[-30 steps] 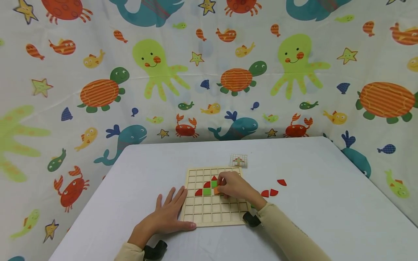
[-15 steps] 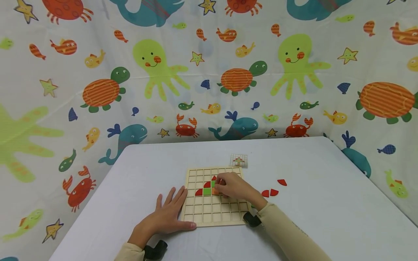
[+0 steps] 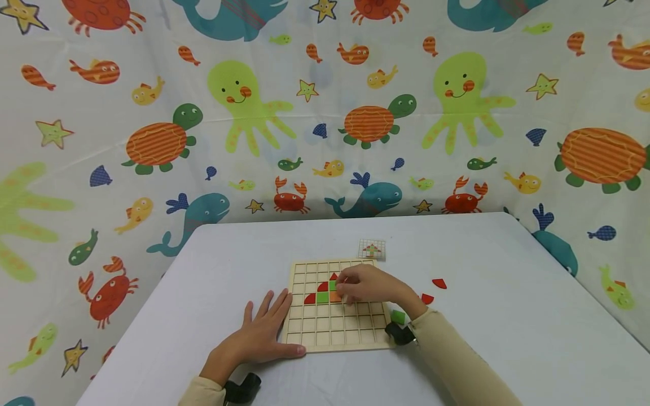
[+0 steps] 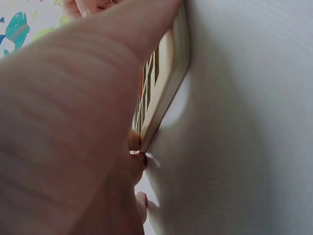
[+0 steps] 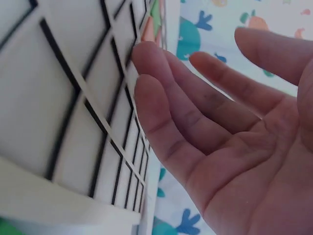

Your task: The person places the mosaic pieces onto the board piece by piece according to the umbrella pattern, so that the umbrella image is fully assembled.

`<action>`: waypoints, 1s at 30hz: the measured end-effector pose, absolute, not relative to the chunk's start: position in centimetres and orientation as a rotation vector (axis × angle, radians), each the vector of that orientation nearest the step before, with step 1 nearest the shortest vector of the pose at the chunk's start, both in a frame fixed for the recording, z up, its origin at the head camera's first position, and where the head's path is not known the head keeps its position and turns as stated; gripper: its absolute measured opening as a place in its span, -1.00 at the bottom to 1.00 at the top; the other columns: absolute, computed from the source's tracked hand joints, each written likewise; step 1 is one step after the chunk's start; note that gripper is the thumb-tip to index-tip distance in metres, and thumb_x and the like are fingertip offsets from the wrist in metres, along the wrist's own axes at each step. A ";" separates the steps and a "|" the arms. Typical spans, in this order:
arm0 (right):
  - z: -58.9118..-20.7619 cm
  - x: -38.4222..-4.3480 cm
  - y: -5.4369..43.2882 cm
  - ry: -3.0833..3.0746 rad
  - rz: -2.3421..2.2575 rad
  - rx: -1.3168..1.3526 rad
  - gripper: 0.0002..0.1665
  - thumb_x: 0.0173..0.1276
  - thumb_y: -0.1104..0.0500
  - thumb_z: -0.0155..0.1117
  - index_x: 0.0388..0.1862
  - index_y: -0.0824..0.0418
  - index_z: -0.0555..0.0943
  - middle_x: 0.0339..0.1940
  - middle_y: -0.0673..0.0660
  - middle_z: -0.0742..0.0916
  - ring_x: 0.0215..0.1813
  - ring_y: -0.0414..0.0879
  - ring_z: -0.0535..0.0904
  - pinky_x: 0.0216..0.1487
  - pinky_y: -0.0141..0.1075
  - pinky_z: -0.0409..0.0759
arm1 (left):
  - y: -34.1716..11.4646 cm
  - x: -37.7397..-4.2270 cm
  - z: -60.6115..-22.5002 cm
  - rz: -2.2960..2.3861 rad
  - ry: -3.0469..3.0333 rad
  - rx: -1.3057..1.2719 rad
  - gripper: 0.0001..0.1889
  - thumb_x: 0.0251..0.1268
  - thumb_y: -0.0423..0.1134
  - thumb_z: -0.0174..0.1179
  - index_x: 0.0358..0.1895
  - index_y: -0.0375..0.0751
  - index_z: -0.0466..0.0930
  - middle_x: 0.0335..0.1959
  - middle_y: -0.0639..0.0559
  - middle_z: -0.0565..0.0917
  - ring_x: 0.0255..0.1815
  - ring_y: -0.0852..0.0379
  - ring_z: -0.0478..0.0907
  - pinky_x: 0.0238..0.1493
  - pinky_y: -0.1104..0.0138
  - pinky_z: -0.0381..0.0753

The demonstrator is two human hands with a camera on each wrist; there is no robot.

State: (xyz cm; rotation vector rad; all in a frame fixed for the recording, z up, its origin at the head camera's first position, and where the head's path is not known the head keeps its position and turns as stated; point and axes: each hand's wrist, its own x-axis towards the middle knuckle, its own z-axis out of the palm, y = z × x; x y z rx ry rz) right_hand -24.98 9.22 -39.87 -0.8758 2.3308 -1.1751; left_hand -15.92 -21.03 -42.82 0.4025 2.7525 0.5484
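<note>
A wooden grid board [image 3: 350, 338] lies on the white table. My left hand [image 3: 259, 335] rests at its left edge with straight, spread fingers, the thumb at the near left corner. Over the board's upper middle is my right hand [image 3: 373, 285], beside an orange square [image 3: 333, 296] set in a cell. In the right wrist view its fingers [image 5: 168, 105] are loosely bent, the thumb apart, nothing between them. Left of the orange square sit a green square [image 3: 323, 297] and a red curved piece [image 3: 310, 299]. Another red curved piece [image 3: 323, 287], green square [image 3: 332, 286] and red triangle [image 3: 333, 276] stand above.
A small pattern card [image 3: 372, 248] lies behind the board. To the right are loose red pieces, one red piece [image 3: 439, 283] farther back and another red piece [image 3: 427, 299] near my right wrist. A green piece [image 3: 398, 317] lies at the board's right edge.
The right fingers have let go of the orange square, which now lies in its cell. That hand has shifted slightly right, uncovering the green piece and covering one loose red piece. My left hand stays put.
</note>
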 end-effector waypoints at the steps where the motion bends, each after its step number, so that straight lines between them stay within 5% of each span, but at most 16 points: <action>1: -39.7 -25.0 9.4 2.328 -1.171 -0.872 -0.67 0.68 0.04 0.24 0.13 0.24 0.73 -0.18 0.05 0.81 -0.17 -0.06 0.76 0.01 -0.16 0.70 | -21.0 -15.9 -42.8 0.552 2.752 0.405 0.35 0.08 0.51 0.43 0.76 -0.22 -0.02 0.79 -0.16 -0.05 0.76 -0.34 -0.30 0.52 -0.44 -0.47; 7: -38.7 -25.2 10.5 2.389 -1.125 -0.864 -0.48 0.64 -0.03 0.28 0.39 0.24 0.64 0.20 0.10 0.77 0.22 0.01 0.68 0.29 0.06 0.62 | -21.0 -15.8 -42.5 0.571 2.739 0.402 0.34 0.09 0.47 0.45 0.76 -0.23 -0.03 0.78 -0.18 -0.05 0.75 -0.35 -0.30 0.52 -0.45 -0.47; 14: -37.7 -25.5 12.3 2.468 -1.043 -0.775 -0.28 0.58 -0.09 0.35 0.53 0.28 0.50 0.39 0.27 0.66 0.41 0.23 0.56 0.34 0.21 0.57 | -20.9 -15.9 -42.3 0.572 2.739 0.399 0.34 0.09 0.45 0.46 0.76 -0.23 -0.03 0.78 -0.18 -0.05 0.75 -0.35 -0.30 0.52 -0.45 -0.47; 30: -38.0 -24.5 16.2 2.572 -0.961 -0.750 -0.47 0.51 0.11 0.45 0.34 0.32 0.61 0.12 0.19 0.75 0.20 0.15 0.65 0.24 0.10 0.64 | -20.8 -16.0 -42.3 0.567 2.730 0.376 0.34 0.07 0.48 0.45 0.76 -0.21 0.00 0.78 -0.15 -0.04 0.76 -0.32 -0.30 0.54 -0.42 -0.46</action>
